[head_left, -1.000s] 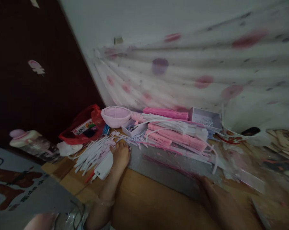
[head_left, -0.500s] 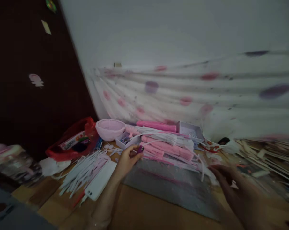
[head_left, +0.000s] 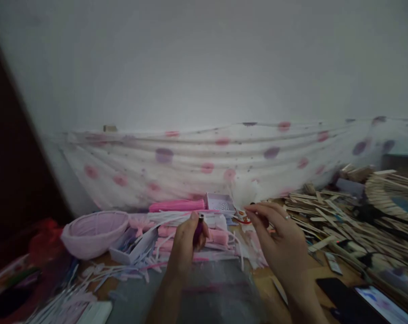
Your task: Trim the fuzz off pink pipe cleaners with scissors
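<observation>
My left hand [head_left: 187, 243] is closed around a purple lighter [head_left: 197, 231], its metal top pointing up beside my thumb. To the right, my right hand [head_left: 280, 240] is raised with thumb and forefinger tips drawn together in a pinch. Whatever lies between those fingertips, if anything, is too small and blurred to make out. Behind and between the hands lie bundles of pink strips [head_left: 219, 236] and white strips, partly covered by my left hand. A grey mat [head_left: 220, 283] lies below them on the wooden table.
On the left are a pink woven bowl [head_left: 96, 231], a small box [head_left: 131, 252], a red plastic bag [head_left: 47, 238] and loose white strips. A box of beads [head_left: 220, 202] stands behind. Wooden sticks [head_left: 328, 216], a woven ring and a lit phone [head_left: 383, 303] are on the right.
My view has swung to the right, bringing the sticks and the phone into sight. Both hands have come closer together, and the lighter now points upward in my left hand.
</observation>
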{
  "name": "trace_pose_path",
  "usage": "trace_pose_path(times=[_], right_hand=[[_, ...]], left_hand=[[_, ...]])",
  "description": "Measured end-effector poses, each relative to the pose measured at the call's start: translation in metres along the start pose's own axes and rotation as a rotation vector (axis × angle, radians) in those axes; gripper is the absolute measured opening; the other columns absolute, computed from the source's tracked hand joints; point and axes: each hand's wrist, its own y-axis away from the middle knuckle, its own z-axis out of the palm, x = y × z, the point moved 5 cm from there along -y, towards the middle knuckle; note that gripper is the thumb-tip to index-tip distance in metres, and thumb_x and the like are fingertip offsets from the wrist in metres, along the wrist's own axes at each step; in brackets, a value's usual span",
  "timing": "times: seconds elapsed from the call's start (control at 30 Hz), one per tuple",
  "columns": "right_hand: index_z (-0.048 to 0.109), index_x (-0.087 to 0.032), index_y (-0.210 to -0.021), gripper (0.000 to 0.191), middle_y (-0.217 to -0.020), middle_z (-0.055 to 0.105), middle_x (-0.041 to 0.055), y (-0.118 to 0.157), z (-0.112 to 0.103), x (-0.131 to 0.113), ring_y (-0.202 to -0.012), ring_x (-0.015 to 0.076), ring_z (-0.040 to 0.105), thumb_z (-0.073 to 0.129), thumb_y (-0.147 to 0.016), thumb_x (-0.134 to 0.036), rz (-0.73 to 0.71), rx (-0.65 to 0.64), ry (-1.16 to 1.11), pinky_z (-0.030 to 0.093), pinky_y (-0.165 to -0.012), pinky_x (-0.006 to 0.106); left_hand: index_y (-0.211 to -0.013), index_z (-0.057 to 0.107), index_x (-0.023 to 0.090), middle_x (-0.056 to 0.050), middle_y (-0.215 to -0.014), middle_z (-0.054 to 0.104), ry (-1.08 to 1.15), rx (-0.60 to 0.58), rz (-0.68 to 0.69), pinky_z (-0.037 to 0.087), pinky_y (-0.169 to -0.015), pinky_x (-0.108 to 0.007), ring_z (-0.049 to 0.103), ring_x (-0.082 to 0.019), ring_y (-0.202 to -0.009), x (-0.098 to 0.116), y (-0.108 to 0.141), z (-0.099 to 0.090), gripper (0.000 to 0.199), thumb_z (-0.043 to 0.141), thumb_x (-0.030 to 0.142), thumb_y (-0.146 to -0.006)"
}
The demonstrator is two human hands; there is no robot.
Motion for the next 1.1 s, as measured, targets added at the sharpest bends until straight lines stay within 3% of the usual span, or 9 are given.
trace_pose_path(times=[0.13, 0.27, 0.43, 0.63, 1.1], right_hand=[[0.064, -0.023, -0.094, 0.011, -0.085, 0.066, 0.0025, 0.008, 0.009, 0.01, -0.075, 0.0153, 0.062, 0.053, -0.091, -0.027, 0.01, -0.059, 0.058, 0.048, -0.066, 0.026], [0.061, -0.023, -0.096, 0.013, -0.087, 0.065, 0.0032, 0.006, 0.019, 0.019, -0.078, 0.0161, 0.062, 0.049, -0.092, -0.026, -0.005, -0.105, 0.095, 0.048, -0.072, 0.028], [0.064, -0.023, -0.099, 0.017, -0.091, 0.065, 0.0049, 0.004, 0.032, 0.016, -0.085, 0.0169, 0.063, 0.05, -0.091, -0.019, -0.055, -0.099, 0.087, 0.049, -0.073, 0.029], [0.061, -0.022, -0.091, 0.007, -0.079, 0.067, 0.0007, 0.01, 0.044, 0.01, -0.061, 0.0121, 0.058, 0.06, -0.087, -0.026, 0.048, -0.053, 0.076, 0.047, -0.06, 0.026], [0.061, -0.022, -0.089, 0.005, -0.076, 0.067, -0.0009, 0.012, 0.042, 0.002, -0.058, 0.0109, 0.055, 0.063, -0.084, -0.022, 0.076, -0.055, 0.017, 0.045, -0.056, 0.025]], left_hand=[[-0.049, 0.047, 0.018, 0.006, -0.039, 0.03, 0.281, -0.137, -0.252, 0.018, -0.036, -0.022, 0.023, -0.006, -0.033, -0.023, -0.006, 0.014, 0.053, 0.051, 0.064, -0.074], [-0.046, 0.041, 0.018, 0.006, -0.038, 0.031, 0.379, -0.159, -0.242, 0.017, -0.037, -0.02, 0.02, -0.005, -0.035, -0.031, -0.018, 0.015, 0.053, 0.053, 0.061, -0.074], [-0.044, 0.036, 0.02, 0.01, -0.035, 0.017, 0.375, -0.053, -0.329, 0.007, -0.035, -0.02, 0.008, -0.003, -0.033, -0.049, -0.031, 0.011, 0.053, 0.058, 0.064, -0.065], [-0.042, 0.032, 0.021, 0.009, -0.036, 0.018, 0.238, 0.17, -0.317, 0.011, -0.035, -0.02, 0.014, -0.003, -0.033, -0.054, -0.03, 0.008, 0.055, 0.055, 0.067, -0.061], [-0.044, 0.034, 0.02, 0.008, -0.038, 0.02, 0.256, 0.146, -0.303, 0.013, -0.036, -0.02, 0.014, -0.004, -0.035, -0.052, -0.025, 0.008, 0.048, 0.049, 0.057, -0.07]])
